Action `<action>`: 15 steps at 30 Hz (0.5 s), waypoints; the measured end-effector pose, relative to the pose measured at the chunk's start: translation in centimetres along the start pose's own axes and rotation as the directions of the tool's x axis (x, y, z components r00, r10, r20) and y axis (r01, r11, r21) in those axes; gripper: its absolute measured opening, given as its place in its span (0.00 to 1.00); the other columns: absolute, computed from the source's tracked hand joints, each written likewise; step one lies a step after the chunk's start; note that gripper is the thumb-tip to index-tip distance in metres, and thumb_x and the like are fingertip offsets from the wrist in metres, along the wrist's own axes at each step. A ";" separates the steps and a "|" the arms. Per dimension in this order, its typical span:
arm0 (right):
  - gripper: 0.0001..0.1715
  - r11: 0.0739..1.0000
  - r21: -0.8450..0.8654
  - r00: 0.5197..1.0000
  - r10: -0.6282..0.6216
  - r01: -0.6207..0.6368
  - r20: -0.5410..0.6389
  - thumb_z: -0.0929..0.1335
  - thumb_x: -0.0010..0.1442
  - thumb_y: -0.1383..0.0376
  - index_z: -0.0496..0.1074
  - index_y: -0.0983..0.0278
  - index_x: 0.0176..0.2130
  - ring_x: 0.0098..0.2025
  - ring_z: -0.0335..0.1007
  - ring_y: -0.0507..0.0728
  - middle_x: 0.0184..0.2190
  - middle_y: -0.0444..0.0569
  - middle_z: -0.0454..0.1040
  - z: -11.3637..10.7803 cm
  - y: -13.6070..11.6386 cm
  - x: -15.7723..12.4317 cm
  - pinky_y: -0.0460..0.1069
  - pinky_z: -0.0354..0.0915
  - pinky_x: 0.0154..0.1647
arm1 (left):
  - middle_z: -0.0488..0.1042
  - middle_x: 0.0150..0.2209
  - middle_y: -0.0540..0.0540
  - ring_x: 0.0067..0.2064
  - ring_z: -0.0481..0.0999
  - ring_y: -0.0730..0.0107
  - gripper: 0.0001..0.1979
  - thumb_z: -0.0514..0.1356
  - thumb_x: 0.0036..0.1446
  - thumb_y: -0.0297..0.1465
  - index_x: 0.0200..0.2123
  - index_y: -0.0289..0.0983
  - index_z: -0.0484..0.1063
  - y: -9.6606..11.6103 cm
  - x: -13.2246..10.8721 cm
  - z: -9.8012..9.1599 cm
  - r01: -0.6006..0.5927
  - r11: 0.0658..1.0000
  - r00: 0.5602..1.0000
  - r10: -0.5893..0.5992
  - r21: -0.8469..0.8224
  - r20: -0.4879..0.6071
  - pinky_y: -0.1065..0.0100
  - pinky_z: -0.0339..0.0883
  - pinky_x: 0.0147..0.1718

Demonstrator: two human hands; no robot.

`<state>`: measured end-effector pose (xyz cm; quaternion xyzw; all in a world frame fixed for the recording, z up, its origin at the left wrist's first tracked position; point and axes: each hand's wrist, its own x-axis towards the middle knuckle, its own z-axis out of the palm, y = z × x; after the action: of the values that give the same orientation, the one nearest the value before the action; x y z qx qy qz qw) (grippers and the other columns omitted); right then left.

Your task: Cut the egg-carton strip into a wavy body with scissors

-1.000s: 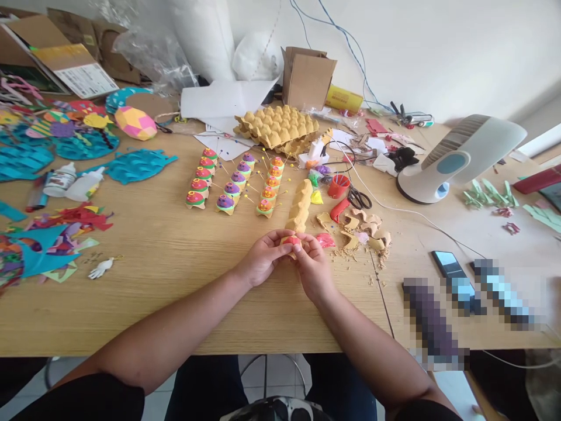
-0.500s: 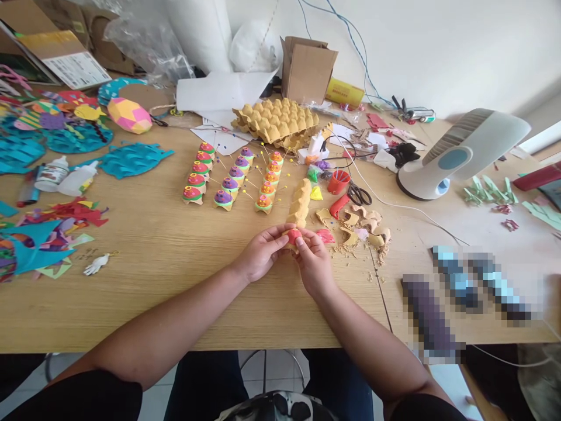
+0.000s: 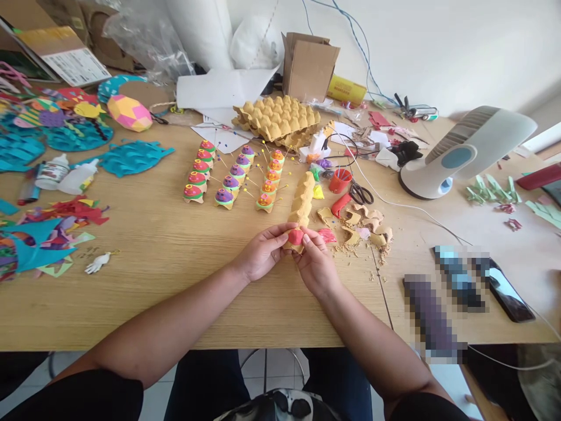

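A yellowish egg-carton strip (image 3: 303, 196) points away from me, its near end between my hands. Red modelling clay (image 3: 295, 237) covers the bump closest to me. My left hand (image 3: 265, 250) grips the strip's near left side, the thumb at the edge of the clay. On the opposite side my right hand (image 3: 316, 264) pinches the strip, thumb beside the clay; the fingers underneath are partly hidden. To the left stand three decorated carton strips, one red (image 3: 193, 192), one purple (image 3: 224, 197) and one orange (image 3: 265, 200), with ball-headed pins sticking out.
Torn carton pieces (image 3: 350, 236) and crumbs lie right of my hands, near black-handled scissors (image 3: 361, 193) and a red tub (image 3: 340, 181). Egg trays (image 3: 276, 118) are stacked behind. A white fan-like device (image 3: 456, 161) and phones stand or lie right; blue paper crafts (image 3: 135, 158) lie left.
My right thumb has shifted off the red clay toward its right edge, so more of the clay shows. The hands still hold the strip in nearly the same place.
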<state>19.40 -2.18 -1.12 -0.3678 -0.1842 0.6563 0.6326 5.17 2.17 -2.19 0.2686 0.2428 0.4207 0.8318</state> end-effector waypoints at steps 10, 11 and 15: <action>0.09 0.997 0.030 0.998 0.068 -0.068 0.009 0.75 0.58 0.59 0.77 0.56 0.40 0.39 0.71 0.52 0.38 0.41 0.77 0.2 -0.5 -0.4 0.46 0.69 0.38 | 0.82 0.44 0.44 0.42 0.78 0.68 0.16 0.71 0.56 0.33 0.48 0.38 0.81 0.1 0.0 0.1 -0.010 1.000 1.000 0.010 0.006 0.026 0.69 0.68 0.37; 0.09 0.997 0.028 0.997 0.071 -0.071 0.006 0.74 0.59 0.59 0.77 0.56 0.40 0.39 0.71 0.52 0.39 0.41 0.77 0.2 -0.6 -0.4 0.46 0.68 0.38 | 0.82 0.44 0.44 0.42 0.78 0.68 0.16 0.71 0.56 0.35 0.48 0.37 0.81 0.1 -0.1 0.1 -0.012 1.000 0.999 0.011 0.010 0.032 0.69 0.68 0.37; 0.10 0.998 -0.006 0.998 0.068 -0.068 -0.008 0.75 0.58 0.57 0.75 0.56 0.39 0.39 0.70 0.51 0.37 0.40 0.76 0.3 -0.5 -0.4 0.45 0.66 0.37 | 0.83 0.43 0.45 0.42 0.79 0.69 0.16 0.73 0.54 0.32 0.46 0.38 0.81 -0.2 0.0 0.1 -0.045 0.997 0.999 0.043 0.063 0.027 0.68 0.69 0.40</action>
<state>19.50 -2.41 -0.43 -0.3786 -0.1709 0.6754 0.6093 5.33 2.00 -2.30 0.3054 0.2395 0.4277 0.8164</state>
